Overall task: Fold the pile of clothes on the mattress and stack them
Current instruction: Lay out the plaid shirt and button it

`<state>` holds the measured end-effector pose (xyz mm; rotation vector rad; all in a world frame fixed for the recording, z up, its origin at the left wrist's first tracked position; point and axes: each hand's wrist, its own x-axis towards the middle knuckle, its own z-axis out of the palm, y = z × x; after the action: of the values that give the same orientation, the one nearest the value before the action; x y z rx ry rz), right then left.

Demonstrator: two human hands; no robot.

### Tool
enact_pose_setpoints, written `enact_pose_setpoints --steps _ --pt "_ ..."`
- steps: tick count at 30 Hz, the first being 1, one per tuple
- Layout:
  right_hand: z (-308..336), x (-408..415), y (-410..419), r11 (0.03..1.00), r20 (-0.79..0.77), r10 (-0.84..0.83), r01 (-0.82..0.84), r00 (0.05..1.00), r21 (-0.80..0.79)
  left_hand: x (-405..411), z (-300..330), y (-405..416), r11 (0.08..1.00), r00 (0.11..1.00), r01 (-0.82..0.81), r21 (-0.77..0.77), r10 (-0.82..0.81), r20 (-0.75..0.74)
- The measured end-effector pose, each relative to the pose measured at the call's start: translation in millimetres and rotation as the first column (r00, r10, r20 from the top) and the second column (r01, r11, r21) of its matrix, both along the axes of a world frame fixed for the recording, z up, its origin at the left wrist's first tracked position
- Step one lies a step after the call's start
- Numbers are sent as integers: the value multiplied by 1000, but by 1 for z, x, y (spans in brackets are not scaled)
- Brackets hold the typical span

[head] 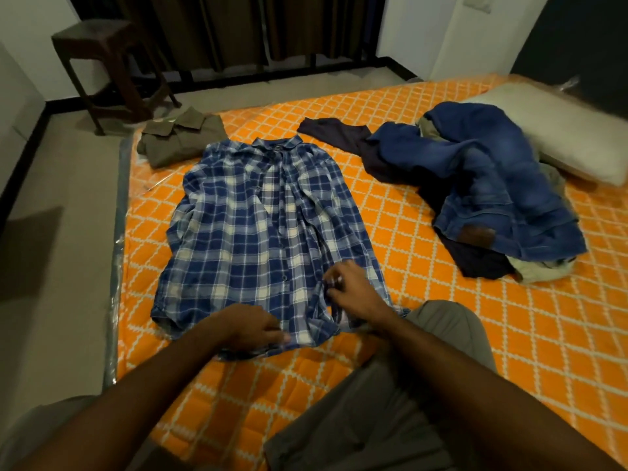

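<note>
A blue and white plaid shirt (258, 229) lies spread flat, collar away from me, on the orange patterned mattress (424, 300). My left hand (251, 329) pinches its bottom hem near the middle. My right hand (353, 290) grips the cloth at the shirt's lower right, fingers curled into the fabric. A folded olive shirt (180, 139) sits at the far left corner of the mattress. A loose pile of clothes (489, 188), with blue jeans on top and dark and pale garments under them, lies to the right.
A pale pillow (557, 141) lies behind the pile at the far right. A dark wooden stool (108, 62) stands on the floor beyond the mattress's left corner. My knee in grey trousers (441, 338) rests on the mattress beside the shirt.
</note>
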<state>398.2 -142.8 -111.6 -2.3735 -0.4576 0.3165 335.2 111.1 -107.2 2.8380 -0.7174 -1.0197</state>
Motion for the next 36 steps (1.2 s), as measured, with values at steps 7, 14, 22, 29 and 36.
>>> enact_pose_setpoints --steps 7,14,22,29,36 --pt "-17 40 -37 867 -143 -323 232 936 -440 29 -20 -44 778 936 -264 -570 350 44" --pt "-11 52 -49 913 -341 -407 377 847 -153 53 -19 -89 662 852 -410 -628 524 -3" --pt "11 78 -88 932 -522 -317 362 792 -16 70 -7 -112 517 713 -661 -544 660 -239" --pt "17 62 -79 906 -640 -123 349 759 240 82 -6 -108 246 512 -830 -500 691 -510" --pt "35 54 -67 873 -691 -53 369 721 319 70 29 -63 -336 214 -812 -477 589 -779"
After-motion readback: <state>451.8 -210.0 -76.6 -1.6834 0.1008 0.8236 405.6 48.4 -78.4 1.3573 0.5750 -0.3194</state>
